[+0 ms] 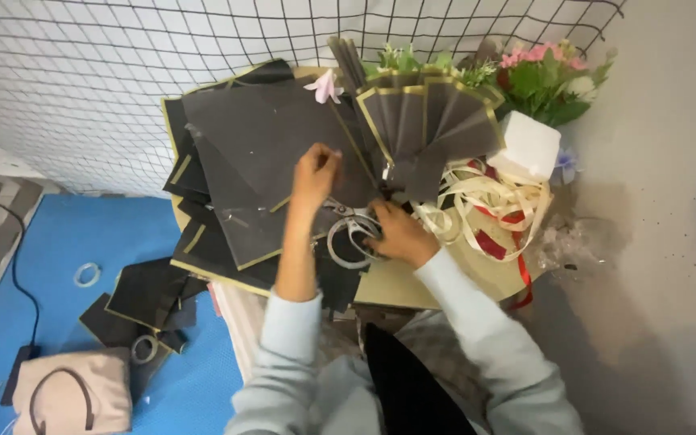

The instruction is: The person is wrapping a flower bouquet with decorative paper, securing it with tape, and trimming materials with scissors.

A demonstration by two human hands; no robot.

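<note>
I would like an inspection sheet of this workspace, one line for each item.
Surface: round tan table, mostly covered.
Job's things: dark wrapping sheets with gold edges, some pleated into a fan; scissors with pale handles.
Clutter: cream and red ribbons, white block, artificial flowers, more dark sheets and tape rolls on the blue mat.
Grippers: left hand pinches a sheet edge; right hand rests at the scissors.
Cables: black cable across the mat.
Surroundings: wire grid, grey wall, beige bag.
</note>
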